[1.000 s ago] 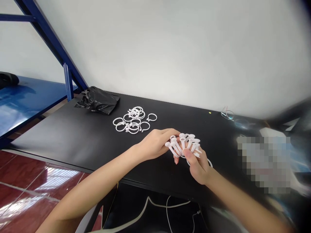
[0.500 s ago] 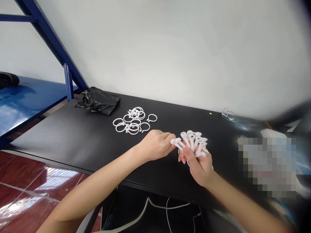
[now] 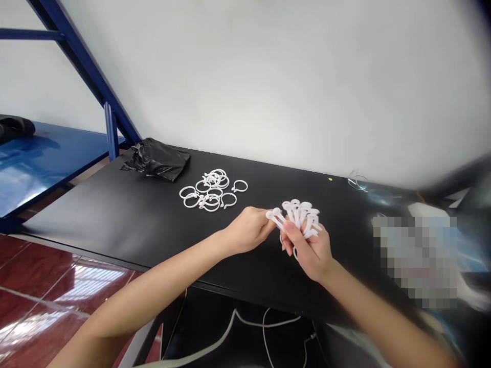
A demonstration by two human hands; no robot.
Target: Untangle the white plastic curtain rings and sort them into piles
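Observation:
My right hand is closed around a bunch of white plastic curtain rings, their rounded ends fanned out above my thumb. My left hand is also closed, its fingertips pinched against a curtain ring at the left side of the bunch. The palm side of my left fingers is hidden. Farther back on the black table lies a loose pile of matching rings, and one ring sits a little apart to the right of it.
A crumpled black plastic bag lies at the table's back left. Glasses rest near the wall, and a blurred package is on the right. Blue metal framing stands at left. Pale cables run below the table edge.
My right hand and the bunch of rings have moved slightly up and left. My left hand keeps its pinch at the bunch's left side. The pile on the table is unchanged.

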